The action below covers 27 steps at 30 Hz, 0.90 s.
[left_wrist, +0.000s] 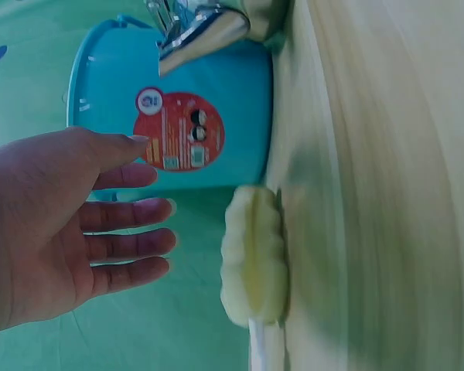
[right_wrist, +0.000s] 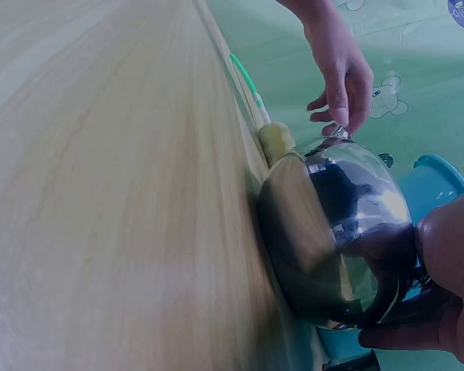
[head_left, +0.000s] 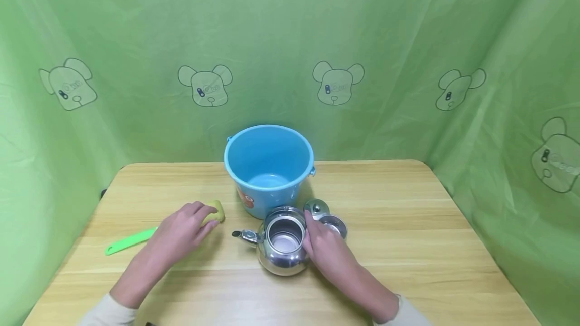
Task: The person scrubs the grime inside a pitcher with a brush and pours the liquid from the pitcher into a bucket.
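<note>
A shiny metal teapot [head_left: 283,258] without its lid stands near the middle of the table, its spout toward the left. My right hand [head_left: 326,248] grips it at its right side, where the handle is mostly hidden by the fingers. In the right wrist view the teapot's rounded body [right_wrist: 336,232] is beside that hand. Over a sponge brush my left hand [head_left: 183,230] hovers, fingers extended. The left wrist view shows a gap between this hand [left_wrist: 100,224] and the yellow sponge head [left_wrist: 254,259]. The brush's green handle [head_left: 131,241] points left.
Behind the teapot is a blue bucket [head_left: 268,157] with a red label [left_wrist: 179,130]. The teapot's lid [head_left: 316,207] and a small metal strainer cup [head_left: 334,225] lie to the right of the teapot, partly behind the right hand. A green curtain [head_left: 272,24] surrounds the wooden table [head_left: 408,245].
</note>
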Available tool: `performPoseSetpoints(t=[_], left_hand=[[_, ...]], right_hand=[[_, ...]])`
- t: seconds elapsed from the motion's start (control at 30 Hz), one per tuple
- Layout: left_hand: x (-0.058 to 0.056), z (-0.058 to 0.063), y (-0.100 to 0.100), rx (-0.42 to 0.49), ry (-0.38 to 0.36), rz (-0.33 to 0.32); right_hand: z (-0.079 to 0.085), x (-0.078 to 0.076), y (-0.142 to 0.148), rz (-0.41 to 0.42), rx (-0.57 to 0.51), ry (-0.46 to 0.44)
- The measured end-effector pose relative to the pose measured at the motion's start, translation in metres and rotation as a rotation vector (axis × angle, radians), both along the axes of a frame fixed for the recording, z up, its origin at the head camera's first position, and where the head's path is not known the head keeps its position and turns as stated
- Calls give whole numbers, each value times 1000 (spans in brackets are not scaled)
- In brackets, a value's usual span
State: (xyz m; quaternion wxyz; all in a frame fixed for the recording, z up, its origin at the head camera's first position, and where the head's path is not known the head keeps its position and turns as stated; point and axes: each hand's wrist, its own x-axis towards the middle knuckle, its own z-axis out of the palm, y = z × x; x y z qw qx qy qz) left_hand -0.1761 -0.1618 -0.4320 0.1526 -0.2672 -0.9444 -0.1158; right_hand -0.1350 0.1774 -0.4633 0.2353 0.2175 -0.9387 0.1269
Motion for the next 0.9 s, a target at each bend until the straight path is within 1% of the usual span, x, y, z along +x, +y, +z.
performPoseSetpoints(t=[0.2, 0.43, 0.57, 0.7, 0.9], left_hand=[[0, 2, 14, 8, -26, -34], [4, 2, 27, 32, -136, -42], [5, 2, 35, 31, -177, -59], [6, 3, 42, 43, -218, -81], [4, 2, 52, 51, -231, -129]], right_hand=[[0, 0, 1, -1, -4, -9], [1, 0, 0, 7, 5, 8], [1, 0, 0, 12, 2, 19], [1, 0, 0, 8, 3, 7], [0, -1, 0, 2, 7, -9]])
